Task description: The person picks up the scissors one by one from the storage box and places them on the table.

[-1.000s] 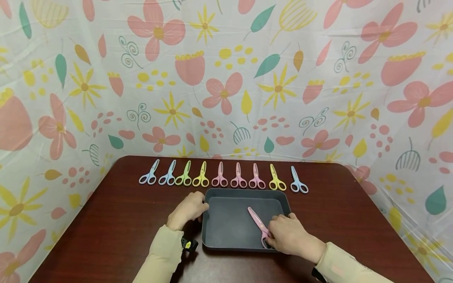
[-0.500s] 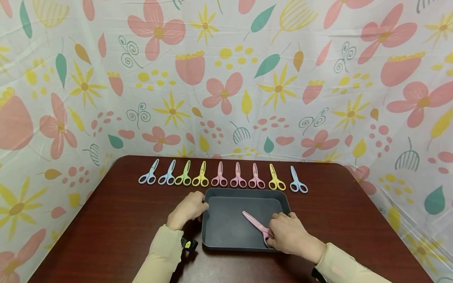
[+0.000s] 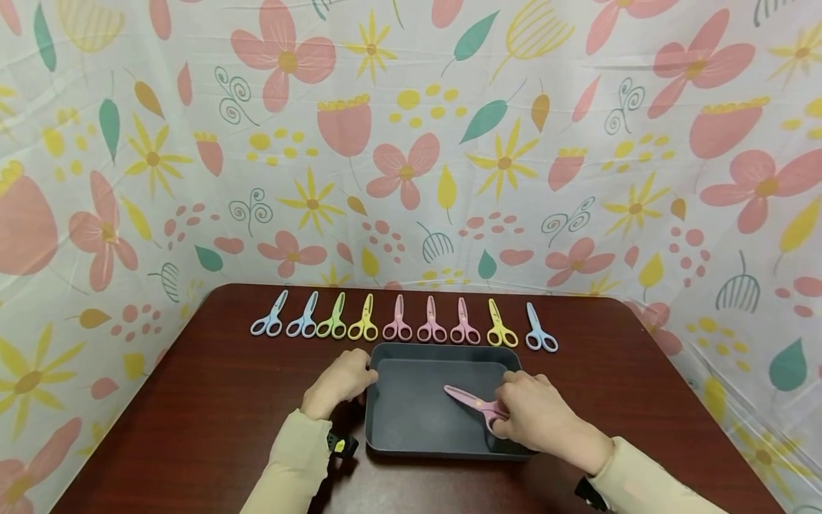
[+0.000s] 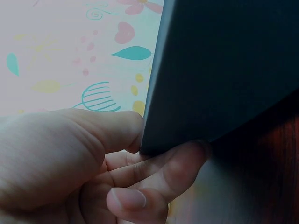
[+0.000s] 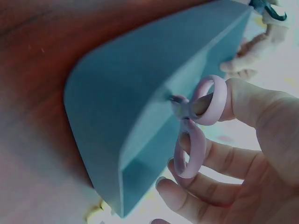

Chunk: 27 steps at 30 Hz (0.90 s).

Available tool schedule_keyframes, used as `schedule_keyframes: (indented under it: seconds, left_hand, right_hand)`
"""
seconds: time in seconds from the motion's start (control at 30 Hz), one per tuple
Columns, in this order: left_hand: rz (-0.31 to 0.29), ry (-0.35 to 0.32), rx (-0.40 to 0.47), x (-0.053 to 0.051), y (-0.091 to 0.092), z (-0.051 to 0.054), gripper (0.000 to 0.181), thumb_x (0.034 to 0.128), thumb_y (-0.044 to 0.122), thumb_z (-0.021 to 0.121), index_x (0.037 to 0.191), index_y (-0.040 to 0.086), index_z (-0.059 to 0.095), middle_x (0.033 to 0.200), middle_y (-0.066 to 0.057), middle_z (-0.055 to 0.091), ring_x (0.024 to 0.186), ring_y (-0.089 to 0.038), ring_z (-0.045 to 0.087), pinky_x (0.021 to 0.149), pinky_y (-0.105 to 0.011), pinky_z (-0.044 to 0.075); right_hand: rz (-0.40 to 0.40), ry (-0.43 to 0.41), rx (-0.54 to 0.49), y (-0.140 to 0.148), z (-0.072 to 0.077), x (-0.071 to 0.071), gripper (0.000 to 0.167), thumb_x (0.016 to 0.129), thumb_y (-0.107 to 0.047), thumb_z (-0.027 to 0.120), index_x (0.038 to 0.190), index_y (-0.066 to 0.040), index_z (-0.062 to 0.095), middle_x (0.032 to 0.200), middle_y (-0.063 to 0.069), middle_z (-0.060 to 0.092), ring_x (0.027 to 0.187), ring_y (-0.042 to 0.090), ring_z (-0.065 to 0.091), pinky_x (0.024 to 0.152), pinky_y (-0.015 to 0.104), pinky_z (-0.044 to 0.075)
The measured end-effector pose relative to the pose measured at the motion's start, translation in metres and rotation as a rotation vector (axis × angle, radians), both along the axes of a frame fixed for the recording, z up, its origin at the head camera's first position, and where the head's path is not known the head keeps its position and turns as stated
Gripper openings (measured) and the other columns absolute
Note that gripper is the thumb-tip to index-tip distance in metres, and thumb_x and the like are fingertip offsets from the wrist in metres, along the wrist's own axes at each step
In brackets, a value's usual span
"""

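A dark grey rectangular tray sits on the table. My left hand grips its left side. In the left wrist view the thumb lies against the wall and curled fingers tuck beneath it. Over the tray's right part, my right hand holds pink scissors, blades pointing left toward the tray's middle. The right wrist view shows the thumb at one handle loop and a finger at the other loop. Part of the tray's right wall is hidden behind the right hand.
Behind the tray, several scissors stand in a row along the table's far side: blue scissors, green scissors, yellow scissors and pink scissors among them. A flowered curtain surrounds the dark red table.
My right hand has shifted slightly right and up with the pink scissors, whose blades have swung to point more to the left. The left hand and the tray have stayed put.
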<state>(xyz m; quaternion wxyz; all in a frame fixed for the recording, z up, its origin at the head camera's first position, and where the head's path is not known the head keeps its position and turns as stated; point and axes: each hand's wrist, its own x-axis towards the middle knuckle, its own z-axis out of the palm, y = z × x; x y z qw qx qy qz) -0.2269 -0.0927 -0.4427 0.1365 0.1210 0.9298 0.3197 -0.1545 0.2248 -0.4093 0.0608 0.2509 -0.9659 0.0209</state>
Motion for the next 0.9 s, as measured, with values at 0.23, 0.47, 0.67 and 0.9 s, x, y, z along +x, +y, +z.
schedule_keyframes:
  seconds: [0.23,0.47,0.67,0.9]
  left_hand:
    - [0.015,-0.019,-0.003,0.000,0.000,0.000,0.028,0.0928,0.012,0.054,0.065,0.009,0.054,0.046,-0.005,0.051,0.035,-0.014,0.040,0.039,-0.028,0.032]
    - [0.027,-0.022,-0.004,0.000,0.002,0.002,0.028,0.0920,0.011,0.054,0.064,0.009,0.053,0.047,-0.007,0.054,0.036,-0.015,0.042,0.039,-0.028,0.033]
    - [0.015,-0.013,-0.004,0.000,0.002,0.002,0.029,0.0929,0.012,0.054,0.064,0.009,0.053,0.046,-0.005,0.051,0.036,-0.015,0.042,0.040,-0.028,0.034]
    - [0.014,-0.012,-0.002,0.000,0.003,0.001,0.029,0.0928,0.011,0.054,0.063,0.009,0.053,0.046,-0.005,0.051,0.036,-0.015,0.042,0.040,-0.028,0.033]
  right_hand:
    - [0.016,0.050,-0.092,0.015,0.022,0.002,0.033,0.067,-0.023,0.077,0.055,-0.025,0.047,0.066,-0.010,0.039,0.058,0.009,0.036,0.053,0.029,0.033]
    - [-0.079,0.100,-0.202,0.043,0.041,0.000,0.029,0.067,-0.021,0.080,0.060,-0.023,0.052,0.070,-0.008,0.044,0.059,0.010,0.038,0.053,0.029,0.034]
    - [-0.175,0.100,-0.252,0.075,0.046,-0.006,0.022,0.069,-0.020,0.080,0.064,-0.020,0.058,0.076,-0.004,0.052,0.063,0.013,0.045,0.057,0.032,0.038]
    - [-0.262,0.110,-0.323,0.113,0.041,-0.015,0.023,0.072,-0.019,0.081,0.063,-0.017,0.060,0.075,0.000,0.053,0.061,0.015,0.044,0.054,0.030,0.035]
